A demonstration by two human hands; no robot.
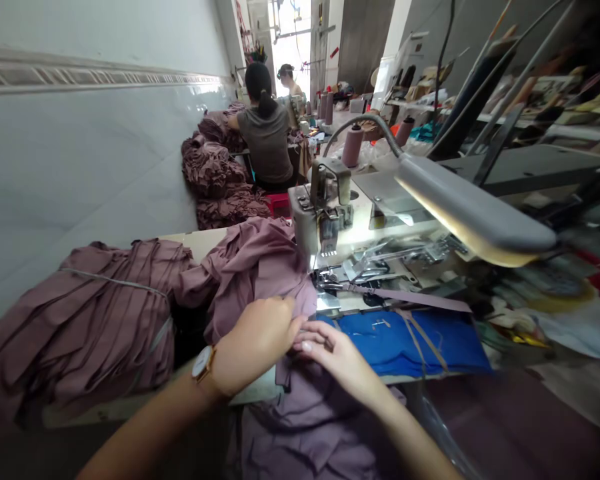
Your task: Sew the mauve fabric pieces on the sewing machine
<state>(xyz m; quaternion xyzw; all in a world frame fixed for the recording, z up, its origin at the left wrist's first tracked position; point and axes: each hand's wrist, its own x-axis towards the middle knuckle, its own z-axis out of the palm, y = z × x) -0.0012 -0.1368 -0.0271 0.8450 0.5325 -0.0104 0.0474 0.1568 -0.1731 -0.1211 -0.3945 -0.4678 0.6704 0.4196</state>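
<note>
My left hand (254, 343), with a watch on its wrist, presses down on mauve fabric (265, 267) at the front edge of the sewing table. My right hand (337, 357) lies just beside it, fingers pinching the same fabric's edge. Both hands sit a little in front of the sewing machine (330, 220), whose presser foot (330, 277) stands over a mauve strip (410, 298) feeding in from the right. More of the fabric hangs down into my lap (305, 427).
A tied bundle of mauve pieces (80, 320) lies at the left. A blue cloth (405, 343) covers the table right of my hands. A lamp (470, 210) hangs over the machine. Two people sit at machines further back (267, 133), beside piled fabric (215, 173).
</note>
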